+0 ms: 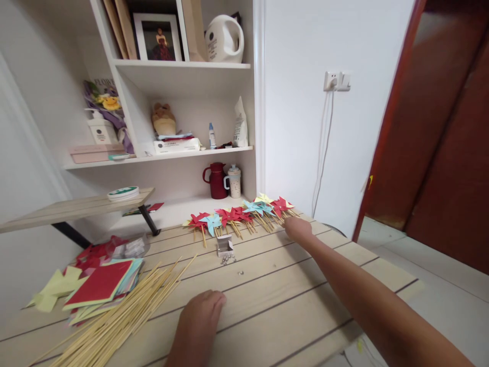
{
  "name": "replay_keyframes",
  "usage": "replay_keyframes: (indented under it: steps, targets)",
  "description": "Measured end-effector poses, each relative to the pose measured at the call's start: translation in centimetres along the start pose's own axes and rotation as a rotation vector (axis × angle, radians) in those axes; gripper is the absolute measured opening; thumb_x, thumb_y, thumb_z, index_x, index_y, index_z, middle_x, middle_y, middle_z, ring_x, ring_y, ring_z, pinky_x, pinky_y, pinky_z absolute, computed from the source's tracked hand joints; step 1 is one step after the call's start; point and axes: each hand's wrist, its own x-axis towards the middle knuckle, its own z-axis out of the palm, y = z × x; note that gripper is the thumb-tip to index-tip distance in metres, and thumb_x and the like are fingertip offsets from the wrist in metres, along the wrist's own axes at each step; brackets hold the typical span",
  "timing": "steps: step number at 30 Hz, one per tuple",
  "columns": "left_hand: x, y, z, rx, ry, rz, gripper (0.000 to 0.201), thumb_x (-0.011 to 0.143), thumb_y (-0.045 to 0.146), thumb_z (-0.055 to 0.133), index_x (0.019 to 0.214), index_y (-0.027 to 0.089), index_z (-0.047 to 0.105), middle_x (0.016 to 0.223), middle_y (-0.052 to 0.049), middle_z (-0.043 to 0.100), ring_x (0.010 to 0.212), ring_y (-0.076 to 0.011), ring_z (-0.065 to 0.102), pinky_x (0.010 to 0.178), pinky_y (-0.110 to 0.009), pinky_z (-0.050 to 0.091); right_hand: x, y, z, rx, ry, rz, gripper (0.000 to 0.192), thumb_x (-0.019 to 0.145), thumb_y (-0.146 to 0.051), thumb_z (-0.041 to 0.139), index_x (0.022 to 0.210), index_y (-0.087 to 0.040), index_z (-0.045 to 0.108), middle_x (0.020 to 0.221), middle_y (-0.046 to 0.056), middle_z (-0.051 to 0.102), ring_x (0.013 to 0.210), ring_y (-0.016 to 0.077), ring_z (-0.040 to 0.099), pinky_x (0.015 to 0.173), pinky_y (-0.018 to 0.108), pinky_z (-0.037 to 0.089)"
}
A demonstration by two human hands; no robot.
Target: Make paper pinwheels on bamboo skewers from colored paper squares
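My right hand (298,229) reaches to the right end of a row of paper pinwheels on wooden sticks. Its fingers are closed at the stick of a red pinwheel (281,205); the fingertips are partly hidden. More pinwheels in red, light blue (211,223) and yellow lie side by side along the back of the table. My left hand (202,313) rests on the tabletop near the front, fingers curled in, nothing showing in it. Ahead of it stands a small opened box (225,246), with tiny shiny pins (228,259) spilled in front.
Thin wooden sticks (126,316) lie in a loose bundle at the left, beside stacked coloured paper (100,284) and a yellow folded piece (57,289). A raised wooden stand (76,206) is behind them. A red jug (217,181) and a cup (234,181) stand under the shelves.
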Motion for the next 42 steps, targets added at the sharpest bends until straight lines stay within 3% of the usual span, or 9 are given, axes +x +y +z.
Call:
replay_keyframes:
  steps: [6, 10, 15, 24, 26, 29, 33, 38, 42]
  targets:
    - [-0.1, 0.3, -0.2, -0.013, 0.002, 0.080, 0.029, 0.081, 0.047, 0.060, 0.064, 0.027, 0.071, 0.069, -0.006, 0.072, 0.069, -0.0245, 0.065, 0.070, -0.031, 0.048, -0.6, 0.0, 0.3, 0.013, 0.041, 0.027, 0.031, 0.098, -0.039, 0.054, 0.114, -0.015, 0.065, 0.119, 0.013, 0.066, 0.106, 0.0250, 0.065, 0.088, 0.041, 0.053]
    - [-0.1, 0.1, -0.2, -0.039, 0.022, 0.090, 0.027, 0.080, 0.047, 0.062, 0.063, 0.028, 0.071, 0.068, -0.005, 0.071, 0.068, -0.0243, 0.064, 0.069, -0.031, 0.048, -1.2, 0.1, 0.1, 0.045, 0.119, 0.046, 0.043, 0.100, -0.049, 0.042, 0.109, -0.016, 0.067, 0.113, 0.018, 0.070, 0.106, 0.0308, 0.066, 0.082, 0.040, 0.049]
    - [0.0, -0.2, -0.1, -0.018, -0.005, 0.098, 0.026, 0.080, 0.044, 0.062, 0.062, 0.028, 0.070, 0.066, -0.005, 0.070, 0.067, -0.0236, 0.063, 0.069, -0.030, 0.047, -2.5, -0.8, -0.7, 0.099, 0.233, 0.026, 0.043, 0.102, -0.046, 0.034, 0.108, -0.018, 0.065, 0.103, 0.017, 0.073, 0.096, 0.0291, 0.068, 0.075, 0.035, 0.045]
    - [-0.3, 0.0, 0.1, 0.020, 0.031, 0.220, 0.021, 0.083, 0.031, 0.063, 0.063, 0.028, 0.071, 0.066, -0.005, 0.070, 0.063, -0.0229, 0.061, 0.065, -0.031, 0.041, -9.2, -8.7, 0.4, 0.322, 0.285, -0.357, 0.041, 0.101, -0.044, 0.033, 0.092, -0.023, 0.067, 0.078, 0.004, 0.071, 0.076, 0.0196, 0.063, 0.062, 0.026, 0.035]
    - [-0.3, -0.1, 0.2, 0.066, 0.040, 0.243, 0.021, 0.083, 0.027, 0.063, 0.064, 0.027, 0.071, 0.064, -0.005, 0.070, 0.062, -0.0223, 0.062, 0.065, -0.031, 0.040, -10.7, -10.1, 0.9, 0.495, 0.279, -0.494, 0.044, 0.100, -0.046, 0.035, 0.086, -0.021, 0.068, 0.067, 0.002, 0.065, 0.066, 0.0180, 0.059, 0.060, 0.026, 0.035]
    - [-0.3, -0.3, 0.4, 0.256, -0.020, 0.235, 0.024, 0.089, 0.022, 0.056, 0.073, 0.025, 0.073, 0.073, -0.005, 0.072, 0.069, -0.0224, 0.064, 0.070, -0.032, 0.042, -12.0, -11.5, 1.5, 0.806, 0.267, -0.595, 0.048, 0.097, -0.051, 0.038, 0.081, -0.019, 0.069, 0.056, 0.000, 0.055, 0.056, 0.0168, 0.052, 0.056, 0.026, 0.036]
    - [-0.3, 0.1, 0.0, 0.555, -0.123, 0.160, 0.027, 0.095, 0.021, 0.048, 0.086, 0.022, 0.073, 0.086, -0.005, 0.074, 0.083, -0.0219, 0.065, 0.077, -0.033, 0.043, -12.3, -11.5, 2.4, 0.901, 0.345, -0.578, 0.047, 0.094, -0.055, 0.044, 0.079, -0.018, 0.070, 0.056, -0.001, 0.054, 0.054, 0.0160, 0.049, 0.057, 0.027, 0.036]
    - [-0.1, 0.1, -1.9, 0.742, 0.206, -0.074, 0.032, 0.096, 0.015, 0.041, 0.087, 0.019, 0.072, 0.088, -0.009, 0.073, 0.089, -0.0259, 0.063, 0.079, -0.039, 0.041, -11.9, -9.8, 3.0, 0.916, 0.406, -0.535, 0.045, 0.093, -0.055, 0.047, 0.080, -0.019, 0.070, 0.059, 0.000, 0.056, 0.055, 0.0159, 0.048, 0.058, 0.027, 0.036]
    - [0.2, -1.4, -3.6, 0.621, 0.301, -0.108, 0.032, 0.098, 0.021, 0.041, 0.092, 0.018, 0.073, 0.090, -0.009, 0.073, 0.089, -0.0254, 0.062, 0.080, -0.038, 0.043, -12.0, -9.5, 2.9, 0.935, 0.408, -0.533, 0.044, 0.092, -0.055, 0.047, 0.079, -0.019, 0.070, 0.057, -0.001, 0.052, 0.053, 0.0154, 0.045, 0.055, 0.027, 0.035]
